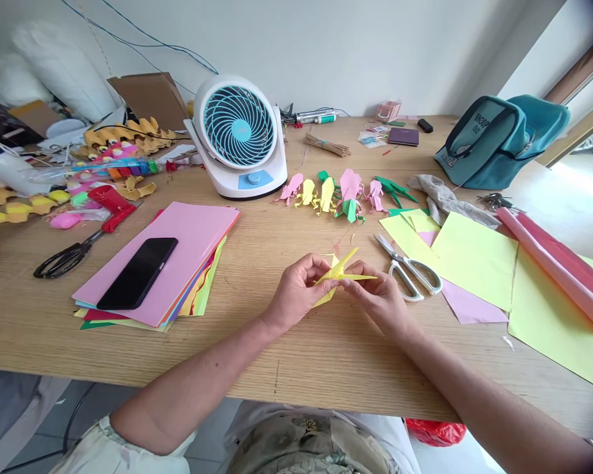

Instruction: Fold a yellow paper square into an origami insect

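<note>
Between both hands, just above the wooden table, is a folded yellow paper figure (344, 266) with long thin points sticking out up and to the right. My left hand (296, 288) is closed on its left side, thumb and fingers pinching the paper. From the right, my right hand (379, 296) pinches it near the base of the points. White-handled scissors (415, 273) lie right beside my right hand, blades toward the upper left. Behind the hands stands a row of finished-looking folded paper animals (350, 187) in pink, yellow and green. Fingers hide part of the held paper.
Left, a black phone (138, 273) rests on a stack of coloured paper (197, 230). A white fan (240, 131) stands behind. Yellow paper sheets (477, 257) and a red-pink roll (558, 263) lie right, near a teal bag (499, 141). Black-handled scissors (69, 257) lie far left.
</note>
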`<action>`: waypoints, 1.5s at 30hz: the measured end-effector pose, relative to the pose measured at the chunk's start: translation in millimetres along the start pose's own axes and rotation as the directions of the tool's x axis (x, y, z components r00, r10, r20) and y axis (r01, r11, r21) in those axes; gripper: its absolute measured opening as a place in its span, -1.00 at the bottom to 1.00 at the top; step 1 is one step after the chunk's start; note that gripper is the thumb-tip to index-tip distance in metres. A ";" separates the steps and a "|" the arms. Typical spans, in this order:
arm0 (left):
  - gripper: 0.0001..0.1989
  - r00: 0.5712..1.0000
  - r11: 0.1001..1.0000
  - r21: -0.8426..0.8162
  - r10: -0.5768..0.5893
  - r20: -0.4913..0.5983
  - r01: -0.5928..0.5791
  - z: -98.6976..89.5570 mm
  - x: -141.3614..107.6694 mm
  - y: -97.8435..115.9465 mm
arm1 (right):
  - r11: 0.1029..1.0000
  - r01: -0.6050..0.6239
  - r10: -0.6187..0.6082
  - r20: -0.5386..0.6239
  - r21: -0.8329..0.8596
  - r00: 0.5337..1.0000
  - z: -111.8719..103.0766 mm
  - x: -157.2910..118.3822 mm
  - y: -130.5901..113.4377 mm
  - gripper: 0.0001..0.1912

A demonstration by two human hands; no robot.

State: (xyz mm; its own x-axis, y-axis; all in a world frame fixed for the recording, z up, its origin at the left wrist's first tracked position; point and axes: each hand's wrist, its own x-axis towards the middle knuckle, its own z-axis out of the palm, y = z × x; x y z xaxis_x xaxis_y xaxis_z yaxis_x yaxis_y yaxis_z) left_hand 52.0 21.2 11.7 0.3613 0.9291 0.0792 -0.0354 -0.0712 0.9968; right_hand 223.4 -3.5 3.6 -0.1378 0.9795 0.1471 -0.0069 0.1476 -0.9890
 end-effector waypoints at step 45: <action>-0.89 0.989 0.917 0.376 0.150 -0.018 -0.132 -0.7 -1.6 6.1 | 0.997 0.067 -0.072 -0.159 -0.035 0.985 -9.0 4.2 -5.6 -0.66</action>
State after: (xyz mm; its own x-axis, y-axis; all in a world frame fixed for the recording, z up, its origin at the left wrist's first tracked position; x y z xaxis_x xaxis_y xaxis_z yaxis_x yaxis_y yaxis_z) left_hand 50.6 19.5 17.7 0.3348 0.9145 0.2274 0.2704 -0.3244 0.9064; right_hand 231.8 1.0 10.0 0.0225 0.9757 0.2179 0.0189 0.2175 -0.9759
